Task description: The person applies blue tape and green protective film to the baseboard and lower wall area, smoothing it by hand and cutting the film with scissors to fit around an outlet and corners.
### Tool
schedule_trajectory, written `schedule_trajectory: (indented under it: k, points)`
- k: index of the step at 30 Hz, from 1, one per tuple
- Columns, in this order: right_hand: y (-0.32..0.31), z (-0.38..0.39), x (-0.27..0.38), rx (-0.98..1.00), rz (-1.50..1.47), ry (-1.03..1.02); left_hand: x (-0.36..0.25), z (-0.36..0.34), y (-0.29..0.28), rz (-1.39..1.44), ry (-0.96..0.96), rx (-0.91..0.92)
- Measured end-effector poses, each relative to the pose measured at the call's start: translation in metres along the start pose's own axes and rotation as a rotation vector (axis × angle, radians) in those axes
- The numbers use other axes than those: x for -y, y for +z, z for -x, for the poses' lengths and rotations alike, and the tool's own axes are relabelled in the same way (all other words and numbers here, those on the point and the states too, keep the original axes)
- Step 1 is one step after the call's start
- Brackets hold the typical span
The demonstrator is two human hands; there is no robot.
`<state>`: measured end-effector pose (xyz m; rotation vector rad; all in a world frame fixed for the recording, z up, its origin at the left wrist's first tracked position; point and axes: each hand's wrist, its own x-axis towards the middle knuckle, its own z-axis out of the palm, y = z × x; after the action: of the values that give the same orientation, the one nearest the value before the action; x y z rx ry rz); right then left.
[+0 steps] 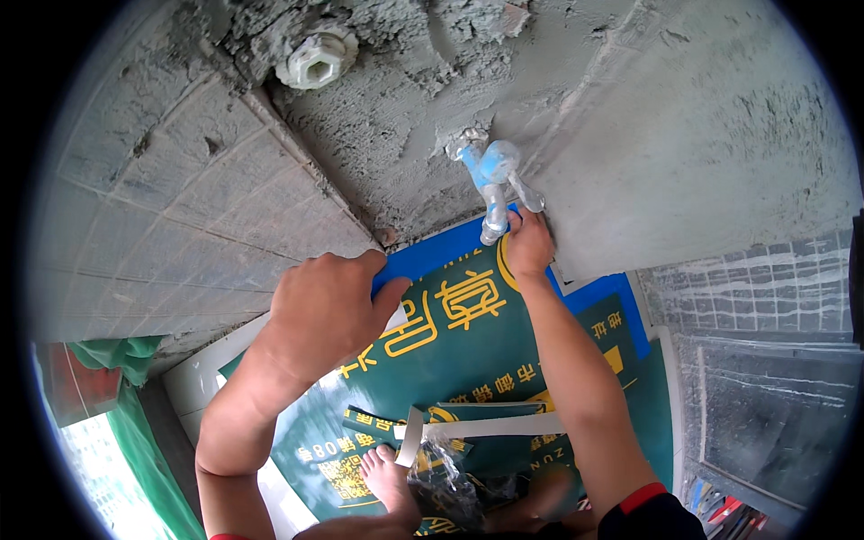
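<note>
I seem to be laying the thin blue strip (432,252) below the blue-and-silver metal tap (495,166), left hand (328,301) half-spread, right hand (529,243) curled, grips unclear; next needs even pressing.

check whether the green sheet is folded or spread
Spread: the green sheet lies opened out, its yellow print facing up, a bare foot on it.

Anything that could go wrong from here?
1. The right hand sits right by the tap; the knuckles might knock it on the way up.
2. Crumpled clear plastic lies beside a bare foot on the green sheet, so a step could slip.
3. The loose white strip across the sheet might catch a foot.
</note>
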<state>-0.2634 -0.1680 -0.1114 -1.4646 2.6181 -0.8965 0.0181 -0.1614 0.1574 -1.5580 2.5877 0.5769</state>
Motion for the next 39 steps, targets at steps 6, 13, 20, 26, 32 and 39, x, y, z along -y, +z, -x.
schedule_trajectory:
  k: [6, 13, 20, 26, 32, 39]
  points:
    - [0.017, 0.000, -0.012, 0.010, 0.079, 0.033, -0.002, -0.020, 0.018, -0.071, 0.006, -0.056]
    - [0.024, 0.004, -0.011, -0.097, 0.050, -0.003, 0.000, -0.023, 0.023, -0.063, 0.004, -0.056]
    - [0.019, 0.010, 0.002, -0.116, 0.040, 0.063, 0.011, -0.020, 0.030, -0.008, -0.029, -0.020]
    - [0.026, 0.008, -0.007, -0.175, 0.091, -0.008, 0.011, -0.023, 0.030, 0.000, -0.042, 0.000]
    - [0.027, 0.009, -0.003, -0.166, 0.117, -0.030, 0.018, -0.021, 0.034, 0.027, -0.042, -0.007]
    - [0.020, 0.008, -0.005, -0.013, 0.069, 0.012, 0.016, -0.020, 0.034, 0.018, -0.044, -0.003]
